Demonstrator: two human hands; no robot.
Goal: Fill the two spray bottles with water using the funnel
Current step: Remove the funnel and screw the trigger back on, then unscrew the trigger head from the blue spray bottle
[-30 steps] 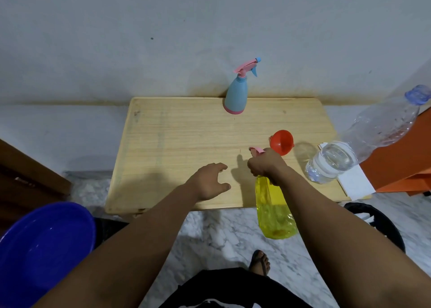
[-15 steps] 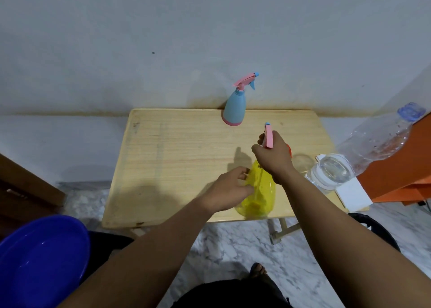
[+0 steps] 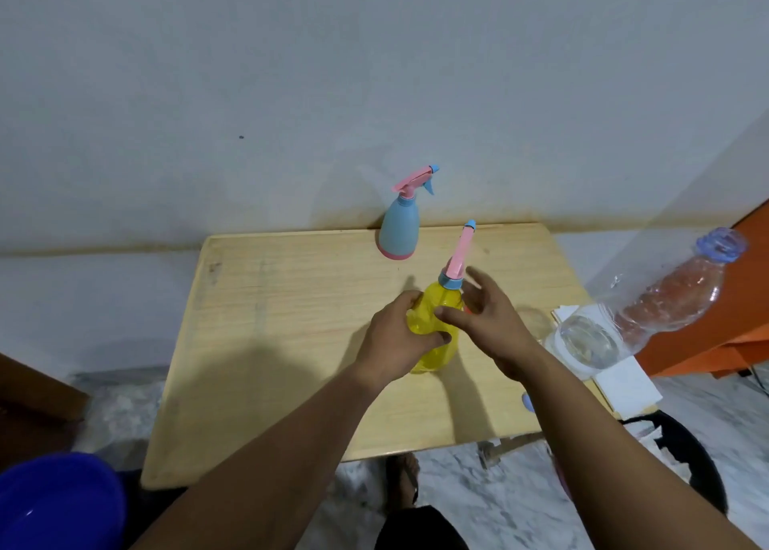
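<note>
Yellow spray bottle [image 3: 432, 333], translucent and showing no clear water line, stands on the wooden table [image 3: 291, 341] near its middle, its pink trigger head [image 3: 461, 250] on a blue collar [image 3: 450, 280] pointing up and away toward the wall. Left hand [image 3: 399, 341] wraps the bottle's body from the left, fingers curled tight against the plastic and the thumb across its front, so that the bottle is steadied upright. Right hand [image 3: 487, 320] sits just beside the collar on the right, fingers spread and loosely bent, the thumb touching the bottle's shoulder; it grips nothing. Step in hand, as judged from this pose: opening the first bottle, with the head not yet off. The next move would call for the right fingers to close round the collar and twist while the left hand resists the turn. Only a sliver of red shows behind the right hand, probably the funnel; it cannot be made out properly. Blue spray bottle [image 3: 398, 227], its own pink head on, waits at the far edge of the table against the wall, well apart from the hands. Clear plastic water bottle [image 3: 649, 304], capped in blue and lying tilted at the right edge, appears partly full. White paper [image 3: 624, 383] lies beneath it, and a blue basin [image 3: 54, 503] sits low at the left.
</note>
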